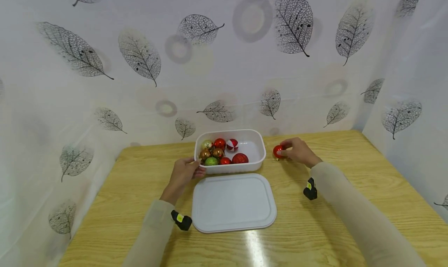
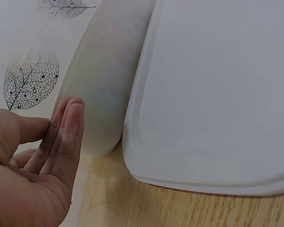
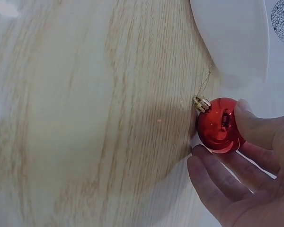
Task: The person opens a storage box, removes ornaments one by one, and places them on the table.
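A white plastic container (image 1: 257, 166) holds several baubles, among them a green bauble (image 1: 211, 161), a striped red-and-white bauble (image 1: 232, 144) and a glittery red bauble (image 1: 240, 158). At its near left corner my left hand (image 1: 184, 170) pinches the rim, thumb at the edge and fingers along the outer wall (image 2: 102, 90). To the right of the container, my right hand (image 1: 297, 150) pinches a shiny red bauble (image 3: 220, 125) between thumb and fingers. Its gold cap and thin gold string (image 3: 206, 81) point toward the container.
A white rectangular lid (image 1: 234, 203) lies flat on the wooden table (image 1: 140, 205), just in front of the container. Behind the table hangs a pale curtain (image 1: 224, 72) printed with dark leaves. Each wrist carries a small black device (image 1: 310, 189).
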A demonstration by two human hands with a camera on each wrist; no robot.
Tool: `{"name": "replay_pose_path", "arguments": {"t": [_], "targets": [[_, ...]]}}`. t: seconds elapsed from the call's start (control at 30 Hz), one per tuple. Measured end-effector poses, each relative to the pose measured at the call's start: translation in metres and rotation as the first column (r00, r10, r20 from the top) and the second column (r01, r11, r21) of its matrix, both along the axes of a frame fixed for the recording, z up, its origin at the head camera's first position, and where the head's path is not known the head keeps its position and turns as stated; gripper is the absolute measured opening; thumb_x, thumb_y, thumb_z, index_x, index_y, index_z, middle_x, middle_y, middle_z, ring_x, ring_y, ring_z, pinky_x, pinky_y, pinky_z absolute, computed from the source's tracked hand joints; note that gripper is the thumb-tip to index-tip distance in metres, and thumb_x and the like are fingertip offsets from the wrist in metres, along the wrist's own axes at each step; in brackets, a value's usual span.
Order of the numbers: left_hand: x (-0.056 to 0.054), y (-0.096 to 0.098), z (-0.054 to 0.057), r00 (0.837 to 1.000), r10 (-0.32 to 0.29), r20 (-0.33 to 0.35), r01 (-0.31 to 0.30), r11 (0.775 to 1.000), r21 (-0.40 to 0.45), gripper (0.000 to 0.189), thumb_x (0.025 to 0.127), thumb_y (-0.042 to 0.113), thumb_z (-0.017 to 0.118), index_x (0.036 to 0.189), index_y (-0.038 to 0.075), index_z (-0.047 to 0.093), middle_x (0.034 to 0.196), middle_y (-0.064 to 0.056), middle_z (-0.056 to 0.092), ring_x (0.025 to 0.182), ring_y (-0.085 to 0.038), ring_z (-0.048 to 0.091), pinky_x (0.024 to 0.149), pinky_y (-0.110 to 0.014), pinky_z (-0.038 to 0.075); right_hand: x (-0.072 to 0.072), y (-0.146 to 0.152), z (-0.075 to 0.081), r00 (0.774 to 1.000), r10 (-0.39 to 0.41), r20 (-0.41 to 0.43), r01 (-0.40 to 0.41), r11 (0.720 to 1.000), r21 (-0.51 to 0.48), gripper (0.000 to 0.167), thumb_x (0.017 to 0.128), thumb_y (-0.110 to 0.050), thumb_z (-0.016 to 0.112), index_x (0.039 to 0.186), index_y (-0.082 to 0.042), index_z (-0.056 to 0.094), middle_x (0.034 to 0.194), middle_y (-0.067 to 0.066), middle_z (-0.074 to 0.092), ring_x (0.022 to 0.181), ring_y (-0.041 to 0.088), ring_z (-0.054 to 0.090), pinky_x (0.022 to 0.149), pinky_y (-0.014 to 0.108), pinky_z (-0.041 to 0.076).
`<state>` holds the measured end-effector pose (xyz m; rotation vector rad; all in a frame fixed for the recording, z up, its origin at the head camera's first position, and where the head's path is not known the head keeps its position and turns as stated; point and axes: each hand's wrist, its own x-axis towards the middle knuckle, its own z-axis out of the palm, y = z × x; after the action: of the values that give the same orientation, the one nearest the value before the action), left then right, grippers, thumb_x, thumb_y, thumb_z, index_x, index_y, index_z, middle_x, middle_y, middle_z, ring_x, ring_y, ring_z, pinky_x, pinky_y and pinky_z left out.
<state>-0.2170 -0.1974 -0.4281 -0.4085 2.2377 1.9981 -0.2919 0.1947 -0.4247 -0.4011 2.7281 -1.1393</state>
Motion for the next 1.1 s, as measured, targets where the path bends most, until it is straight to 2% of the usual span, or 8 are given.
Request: {"name": "replay_pose_path", "arguments": {"t": [0.1,0.27,0.47,0.63,0.73,0.83,0.97,1.1], "targets": [[0.0,0.0,0.0,1.0,0.0,0.001,0.0,1.0,-0.002,0.041,0.105,0.012,0.055,0.141,-0.008,0.051,0.092,-0.017,0.074,0.076,-0.016,0.073,0.074,-0.027,0.065,0.001,0.0,0.001,1.0,0.005,-0.005,-0.005,1.0,0.006,0.048,0.098,-0.015,0.068,0.132,0.016,0.055,0.126,0.033,0.061,0.119,0.045,0.058,0.092,0.046,0.058],[0.0,0.0,0.0,1.0,-0.002,0.002,0.002,1.0,-0.002,0.041,0.105,0.012,0.055,0.141,-0.008,0.051,0.093,-0.018,0.073,0.077,-0.016,0.073,0.075,-0.027,0.065,0.002,0.001,0.003,1.0,0.001,0.008,-0.001,1.0,0.0,0.05,0.097,-0.016,0.069,0.133,0.015,0.054,0.13,0.034,0.059,0.119,0.045,0.057,0.092,0.048,0.059],[0.0,0.0,-0.001,1.0,-0.004,-0.001,0.004,1.0,-0.003,0.041,0.106,0.012,0.055,0.141,-0.009,0.051,0.092,-0.018,0.073,0.076,-0.016,0.073,0.075,-0.027,0.064,0.001,0.004,0.01,1.0,0.012,-0.019,-0.011,1.0,0.023,0.05,0.097,-0.017,0.068,0.133,0.015,0.054,0.131,0.035,0.058,0.123,0.049,0.053,0.105,0.061,0.047],[0.001,0.0,0.0,1.0,-0.001,0.001,0.001,1.0,-0.008,0.041,0.106,0.012,0.055,0.141,-0.009,0.051,0.092,-0.017,0.074,0.076,-0.016,0.073,0.075,-0.027,0.064,-0.002,0.003,0.024,1.0,0.014,-0.018,-0.014,1.0,0.001,0.05,0.098,-0.016,0.067,0.133,0.016,0.053,0.133,0.036,0.056,0.117,0.048,0.058,0.092,0.051,0.06],[0.001,0.0,0.0,1.0,0.002,0.004,-0.002,1.0,-0.004,0.041,0.106,0.012,0.055,0.14,-0.009,0.051,0.092,-0.017,0.074,0.075,-0.016,0.073,0.074,-0.027,0.064,-0.003,0.001,0.033,1.0,0.01,-0.011,-0.01,1.0,-0.005,0.051,0.099,-0.018,0.067,0.135,0.015,0.053,0.133,0.036,0.055,0.11,0.044,0.063,0.086,0.044,0.063],[0.001,0.0,0.001,1.0,0.003,0.004,-0.003,1.0,0.0,0.041,0.106,0.012,0.055,0.14,-0.01,0.051,0.092,-0.018,0.073,0.075,-0.016,0.073,0.074,-0.027,0.065,-0.003,-0.004,0.041,1.0,0.006,-0.003,-0.006,1.0,-0.004,0.053,0.099,-0.022,0.068,0.137,0.012,0.053,0.134,0.034,0.056,0.11,0.043,0.063,0.09,0.047,0.061],[0.002,0.0,0.001,1.0,-0.001,0.003,0.001,1.0,0.005,0.042,0.106,0.012,0.055,0.141,-0.01,0.05,0.092,-0.018,0.073,0.075,-0.016,0.073,0.074,-0.027,0.065,-0.002,-0.011,0.052,1.0,0.005,-0.005,-0.005,1.0,-0.001,0.054,0.099,-0.026,0.068,0.138,0.01,0.054,0.135,0.031,0.056,0.117,0.044,0.06,0.098,0.054,0.056],[0.001,0.0,0.001,1.0,-0.001,0.001,0.001,1.0,0.005,0.041,0.106,0.011,0.055,0.141,-0.01,0.05,0.091,-0.017,0.074,0.074,-0.016,0.073,0.073,-0.027,0.065,-0.002,-0.019,0.059,1.0,0.014,-0.003,-0.014,1.0,-0.012,0.054,0.099,-0.026,0.068,0.138,0.008,0.054,0.136,0.03,0.056,0.117,0.044,0.061,0.098,0.053,0.056]]}}
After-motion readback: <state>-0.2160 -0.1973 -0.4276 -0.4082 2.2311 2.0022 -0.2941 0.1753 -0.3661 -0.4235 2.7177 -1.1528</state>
